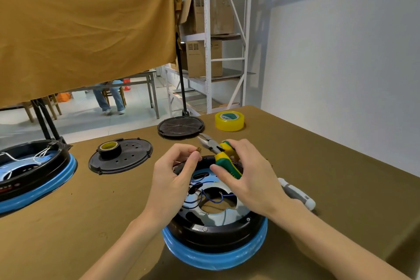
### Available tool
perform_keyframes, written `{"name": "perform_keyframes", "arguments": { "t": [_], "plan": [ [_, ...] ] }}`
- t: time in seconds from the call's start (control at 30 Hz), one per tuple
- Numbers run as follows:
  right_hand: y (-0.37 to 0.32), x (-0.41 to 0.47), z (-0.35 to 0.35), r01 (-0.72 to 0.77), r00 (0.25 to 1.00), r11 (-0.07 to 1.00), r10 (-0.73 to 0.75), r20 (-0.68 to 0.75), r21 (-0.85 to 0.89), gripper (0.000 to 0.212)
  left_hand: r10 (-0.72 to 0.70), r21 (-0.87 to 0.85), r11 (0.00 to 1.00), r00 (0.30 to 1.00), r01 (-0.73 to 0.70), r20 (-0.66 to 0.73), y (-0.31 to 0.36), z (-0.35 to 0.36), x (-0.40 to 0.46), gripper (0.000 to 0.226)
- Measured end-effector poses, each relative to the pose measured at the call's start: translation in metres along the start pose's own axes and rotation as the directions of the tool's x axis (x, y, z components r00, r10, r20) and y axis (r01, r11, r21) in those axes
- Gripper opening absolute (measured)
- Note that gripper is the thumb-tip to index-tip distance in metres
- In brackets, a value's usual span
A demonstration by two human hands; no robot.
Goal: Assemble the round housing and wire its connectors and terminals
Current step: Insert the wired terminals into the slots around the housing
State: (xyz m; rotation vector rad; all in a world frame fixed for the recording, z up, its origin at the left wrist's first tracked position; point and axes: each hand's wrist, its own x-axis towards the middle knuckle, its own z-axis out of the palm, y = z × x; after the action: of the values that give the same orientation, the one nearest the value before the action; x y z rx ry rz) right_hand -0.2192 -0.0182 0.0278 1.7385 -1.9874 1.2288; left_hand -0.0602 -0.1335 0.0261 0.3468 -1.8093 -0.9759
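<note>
Round housing (216, 234), black w/ blue rim, sits on the table (113, 211) right under both hands, blue wires (209, 198) loose inside. Left hand (175, 170) above its far-left edge, thumb + forefinger pinching a small brass terminal (199, 149). Right hand (247, 175) just beside it, fingers curled round green/yellow pliers (219, 152), nose pointing at the terminal, not touching. Olive table cover; black lid w/ tape roll (110, 149) to the left, 2nd lid (180, 126) and yellow tape (229, 120) at the far edge, 2nd housing (34, 173) far left, white/grey tool (297, 193) at right. Behind: mustard cloth (86, 25), shelving w/ cartons (204, 36), white wall.
</note>
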Motion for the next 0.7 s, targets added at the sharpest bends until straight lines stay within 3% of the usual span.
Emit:
{"name": "perform_keyframes", "arguments": {
  "t": [0.13, 0.27, 0.7],
  "plan": [
    [-0.005, -0.007, 0.007, -0.016, 1.000, 0.999, 0.016, -0.006, 0.032, 0.061, 0.032, 0.011, 0.999, 0.999, -0.031, -0.042, 0.000, -0.004, 0.003, 0.008],
    [-0.003, -0.009, 0.006, 0.026, 1.000, 0.999, -0.026, -0.008, 0.026, 0.057, 0.086, 0.014, 0.996, 0.996, -0.086, 0.001, 0.005, -0.011, 0.008, 0.011],
    [-0.002, -0.011, 0.007, 0.099, 0.993, 0.995, -0.097, -0.068, 0.027, 0.055, 0.065, -0.006, 0.998, 0.994, -0.065, 0.085, 0.006, -0.020, 0.011, 0.014]
  ]
}}
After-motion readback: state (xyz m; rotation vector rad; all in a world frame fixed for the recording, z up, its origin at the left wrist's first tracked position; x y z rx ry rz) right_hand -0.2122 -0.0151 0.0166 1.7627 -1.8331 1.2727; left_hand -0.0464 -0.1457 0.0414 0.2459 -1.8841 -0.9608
